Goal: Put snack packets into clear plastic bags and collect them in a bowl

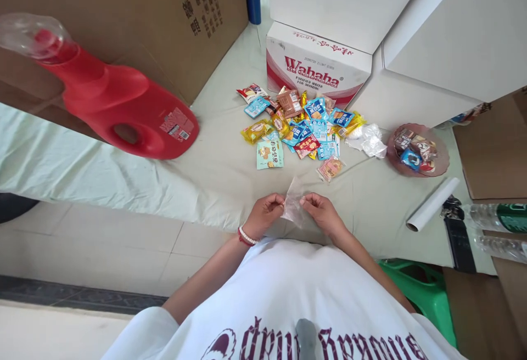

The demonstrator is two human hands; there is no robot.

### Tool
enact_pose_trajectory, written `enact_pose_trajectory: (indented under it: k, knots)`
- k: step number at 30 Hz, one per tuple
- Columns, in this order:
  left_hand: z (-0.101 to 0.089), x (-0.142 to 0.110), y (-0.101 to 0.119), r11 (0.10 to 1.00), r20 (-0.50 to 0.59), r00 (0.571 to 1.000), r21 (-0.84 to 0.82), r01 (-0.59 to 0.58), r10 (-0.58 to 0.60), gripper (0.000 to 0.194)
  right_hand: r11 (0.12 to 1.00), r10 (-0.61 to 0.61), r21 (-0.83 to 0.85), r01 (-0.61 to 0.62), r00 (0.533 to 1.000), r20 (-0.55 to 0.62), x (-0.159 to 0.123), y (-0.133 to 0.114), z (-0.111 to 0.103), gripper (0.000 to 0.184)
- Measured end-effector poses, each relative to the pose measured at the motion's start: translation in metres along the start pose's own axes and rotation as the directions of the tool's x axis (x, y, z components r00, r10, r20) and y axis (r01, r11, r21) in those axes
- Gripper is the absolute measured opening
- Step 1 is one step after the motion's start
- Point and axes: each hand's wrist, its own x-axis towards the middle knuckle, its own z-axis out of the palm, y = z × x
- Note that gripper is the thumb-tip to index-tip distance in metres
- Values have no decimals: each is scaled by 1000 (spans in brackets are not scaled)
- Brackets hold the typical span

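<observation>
A thin, translucent plastic bag (293,206) is stretched between my two hands at the near edge of the table. My left hand (265,214) pinches its left side, with a white beaded bracelet and a red band at the wrist. On the other side, my right hand (322,214) grips the bag between thumb and fingers. Just beyond lies a heap of small wrapped snacks (296,124) in blue, yellow, red and brown packets. Nearest to the hands are a mint-green packet (270,155) and a pink clear-wrapped packet (330,169).
Behind the heap stands a Wahaba water carton (317,66). A red detergent jug (127,102) is at the left before a large cardboard box (123,14). To the right are crumpled clear plastic (368,140), a pink bowl (442,154) holding snacks, a white roll (432,204) and bottles (504,217).
</observation>
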Motion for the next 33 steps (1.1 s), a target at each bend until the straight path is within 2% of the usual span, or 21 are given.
enact_pose_trajectory:
  k: [2, 5, 7, 9, 10, 11, 12, 14, 16, 17, 18, 20, 22, 25, 27, 29, 30, 31, 33]
  knots:
    - [1, 0, -2, 1000, -36, 999, 28, -5, 6, 12, 998, -55, 25, 57, 996, -65, 4, 3, 0, 42]
    - [-4, 3, -11, 995, -174, 983, 70, 65, -52, 15, 990, -122, 52, 135, 972, -198, 7, 3, -13, 37]
    - [-7, 3, -15, 990, -282, 957, 94, 103, -73, 16, 978, -193, 34, 206, 952, -236, 3, -1, -25, 32]
    - [-6, 1, -12, 985, -415, 910, 163, 53, 20, 20, 944, -326, -37, 327, 915, -236, -4, -9, -34, 25]
    - [-3, -1, -7, 978, -457, 884, 209, -1, 99, 21, 914, -407, -103, 393, 886, -224, -9, -15, -36, 22]
    - [1, -3, -1, 968, -453, 876, 244, -60, 168, 20, 872, -485, -187, 452, 851, -202, -14, -21, -37, 19]
    - [7, -5, 6, 962, -396, 895, 250, -110, 205, 18, 818, -557, -282, 501, 814, -169, -18, -26, -36, 18]
    - [23, -7, 19, 981, -176, 969, 126, -150, 171, 26, 682, -665, -466, 564, 743, -76, -24, -33, -29, 16]
    - [41, -3, 26, 993, 35, 997, -98, -59, 63, 37, 556, -717, -590, 585, 697, 15, -27, -33, -18, 15]
    - [49, 1, 28, 981, 82, 997, -196, 5, 12, 42, 514, -726, -620, 593, 685, 53, -27, -31, -13, 15]
    - [56, 6, 28, 960, 85, 996, -276, 55, -33, 45, 490, -727, -629, 604, 681, 87, -28, -28, -9, 17]
    - [65, 16, 25, 920, 2, 996, -382, 86, -92, 46, 490, -726, -592, 640, 676, 130, -30, -21, -5, 24]
    - [67, 24, 24, 896, -98, 990, -441, 52, -105, 47, 543, -730, -525, 656, 677, 92, -34, -15, -9, 26]
    - [64, 26, 29, 885, -89, 993, -465, 30, -81, 46, 681, -689, -479, 554, 706, -162, -36, -12, -26, 20]
    - [64, 23, 34, 901, -39, 999, -434, 13, -33, 45, 770, -612, -436, 466, 733, -297, -30, -13, -39, 33]
    - [66, 21, 39, 924, -20, 999, -379, -48, 43, 43, 833, -532, -344, 433, 800, -279, -18, -14, -49, 53]
    - [68, 20, 40, 933, -31, 996, -348, -91, 86, 42, 853, -501, -289, 434, 836, -224, -12, -15, -52, 55]
    - [70, 21, 41, 939, -58, 991, -315, -136, 124, 41, 867, -481, -237, 439, 860, -168, -7, -18, -54, 50]
    - [71, 24, 43, 945, -141, 974, -254, -207, 175, 39, 872, -482, -164, 461, 868, -120, 0, -25, -55, 33]
